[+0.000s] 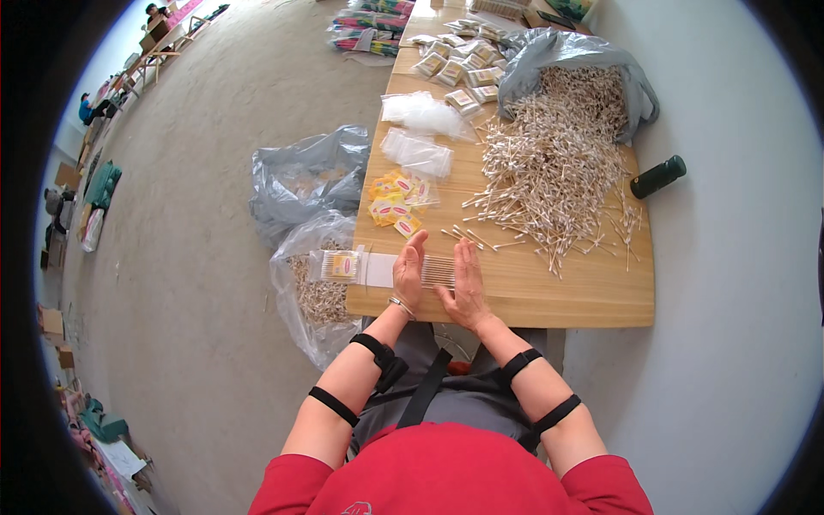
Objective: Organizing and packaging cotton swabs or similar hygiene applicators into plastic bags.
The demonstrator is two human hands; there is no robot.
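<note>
My left hand [409, 271] and my right hand [468, 276] stand edge-on near the front of a wooden table [584, 296], palms facing each other. Between them lies a small row of cotton swabs [437, 271], pressed from both sides. Left of my left hand sit a white card [378, 269] and a filled clear packet of swabs with a yellow label [340, 265] at the table's edge. A big loose heap of cotton swabs [554, 163] spreads over the table beyond my hands.
Yellow labels [395, 206] and stacks of clear bags [417, 153] lie at the table's left. Finished packets [459, 64] sit at the far end by a grey sack [562, 51]. A dark green bottle [658, 176] lies at the right edge. Plastic bags [313, 283] stand on the floor at left.
</note>
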